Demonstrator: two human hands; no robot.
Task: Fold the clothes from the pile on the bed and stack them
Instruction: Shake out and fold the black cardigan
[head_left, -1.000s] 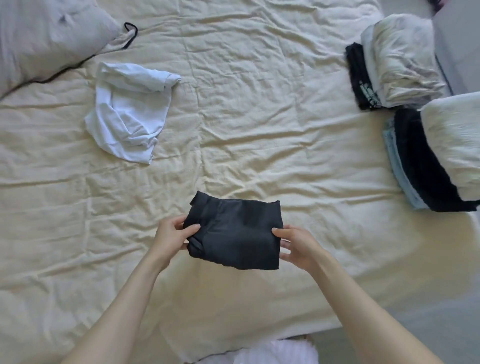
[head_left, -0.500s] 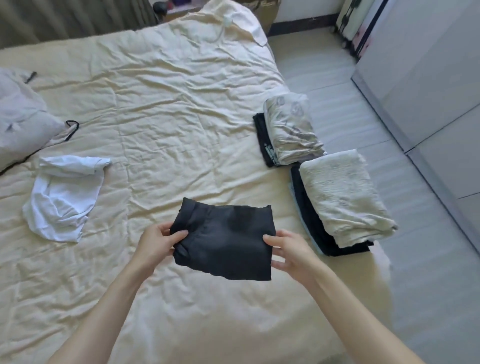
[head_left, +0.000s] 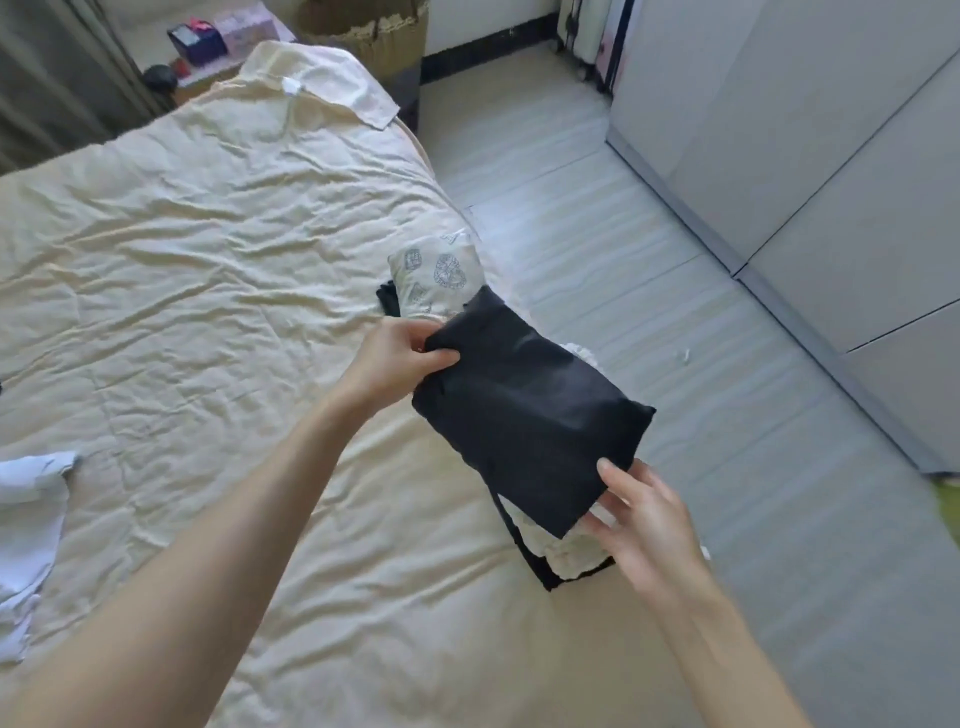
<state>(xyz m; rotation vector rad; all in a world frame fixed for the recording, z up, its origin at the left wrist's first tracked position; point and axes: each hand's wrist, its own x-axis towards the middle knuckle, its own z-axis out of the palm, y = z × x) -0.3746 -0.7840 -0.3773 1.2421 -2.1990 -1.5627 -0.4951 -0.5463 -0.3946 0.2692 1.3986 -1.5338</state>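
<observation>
The left hand (head_left: 397, 358) pinches the far corner of a folded black garment (head_left: 530, 410), thumb on top and fingers curled under the edge. The right hand (head_left: 647, 525) grasps the near corner, thumb lying on the dark cloth and the other fingers beneath it. The garment is a flat oblong held over the right edge of the bed (head_left: 208, 291), its long axis running from the far left corner down to the near right. Directly under it sits a stack of folded clothes (head_left: 566, 556), a pale textured piece on black ones; whether the garment touches it cannot be told. Just beyond lies a second stack topped by a printed pale piece (head_left: 436, 275). Well away, at the bed's left edge, a crumpled white garment (head_left: 26, 525) lies unfolded.
</observation>
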